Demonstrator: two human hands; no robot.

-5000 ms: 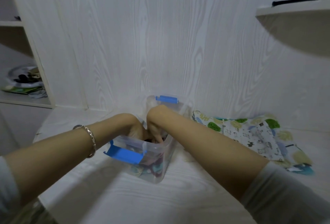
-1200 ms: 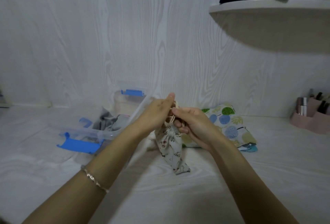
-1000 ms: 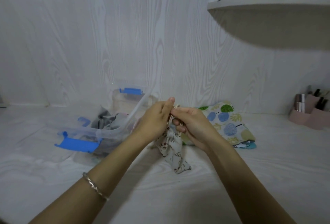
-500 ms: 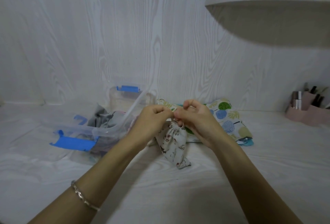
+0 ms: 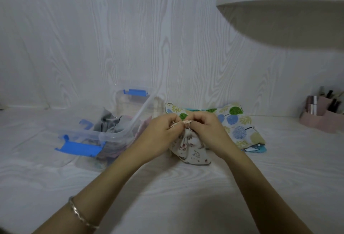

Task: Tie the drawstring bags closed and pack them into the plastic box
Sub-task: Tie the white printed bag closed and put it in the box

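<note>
— Right, both hands are bunched at the neck of the small printed bag (image 5: 191,150), dead centre of the worktop (image 5: 176,196). What can't we see?

— Plenty. The left hand (image 5: 160,138) and right hand (image 5: 206,133) are curled tight round the cord (image 5: 181,123), fingertips pinching it from either side, so the knot itself is buried. Only a thin pale strand shows between them.

— And the plastic box (image 5: 119,129)?

— At nine o'clock from the bag, just beside the left wrist. Its clear walls blur into the pale surface; grey cloth (image 5: 109,123) pokes above the rim, the rest inside is murky. Blue latches (image 5: 80,149) mark the ends.

— Behind the hands?

— At one o'clock, a leaf-print bag (image 5: 238,123) lying flat, partly masked by the right hand. A pink organiser (image 5: 320,118) is cut off at three o'clock.

— Changes from half a second back?

— Knuckles have drawn closer, and the bag sits lower, its base resting on the worktop.
</note>
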